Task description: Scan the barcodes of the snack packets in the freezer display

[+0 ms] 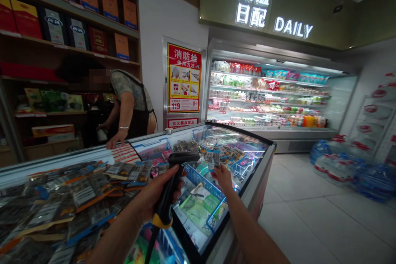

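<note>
Packet heap: dark packets [83, 194] with orange and blue edges, loosely overlapping along the left side of the chest freezer [260, 181]; print too small to read.
Left hand: my left hand [156, 189] is wrapped around the grip of a black and yellow handheld scanner [167, 206], thumb up near its head. Trigger pressed or not: cannot tell.
Cable: black cable [151, 243], running down from the butt of the scanner.
Right hand: my right hand [223, 178] pinches one small packet [213, 159] upright by its lower end.
Packet position: above the freezer, to the right of the scanner head, near but apart from it; pale printed face towards me.
Freezer contents: blue baskets [198, 179]; green and white bag [202, 204] just below my hands.
Co-worker: person in a patterned sleeve [122, 80] and dark apron, bent over at the far left side, one hand [116, 138] at an orange-striped piece [126, 152].
Background: red and yellow poster [185, 78]; lit wall chiller [266, 135]; water bottles [337, 161] on the floor, right.
</note>
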`<action>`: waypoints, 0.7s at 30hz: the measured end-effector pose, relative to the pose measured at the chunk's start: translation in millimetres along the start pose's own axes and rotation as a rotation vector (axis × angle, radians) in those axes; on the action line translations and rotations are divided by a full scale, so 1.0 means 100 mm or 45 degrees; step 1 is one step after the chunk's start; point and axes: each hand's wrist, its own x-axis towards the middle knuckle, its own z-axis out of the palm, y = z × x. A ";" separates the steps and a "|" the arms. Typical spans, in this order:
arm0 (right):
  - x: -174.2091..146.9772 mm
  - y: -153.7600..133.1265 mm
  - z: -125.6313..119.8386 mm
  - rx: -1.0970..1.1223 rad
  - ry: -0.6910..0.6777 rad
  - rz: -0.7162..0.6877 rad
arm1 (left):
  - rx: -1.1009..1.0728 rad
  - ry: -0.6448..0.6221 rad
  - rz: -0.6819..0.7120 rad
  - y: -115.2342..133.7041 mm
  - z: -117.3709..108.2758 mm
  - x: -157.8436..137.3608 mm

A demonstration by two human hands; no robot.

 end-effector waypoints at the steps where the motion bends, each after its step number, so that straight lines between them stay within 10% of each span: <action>1: 0.00 0.00 0.00 -0.003 -0.002 0.002 | 0.007 -0.004 -0.008 -0.01 0.00 0.01; 21: -0.07 -0.16 -0.01 -0.011 -0.099 0.141 | -0.010 -0.142 -0.125 0.10 -0.06 -0.07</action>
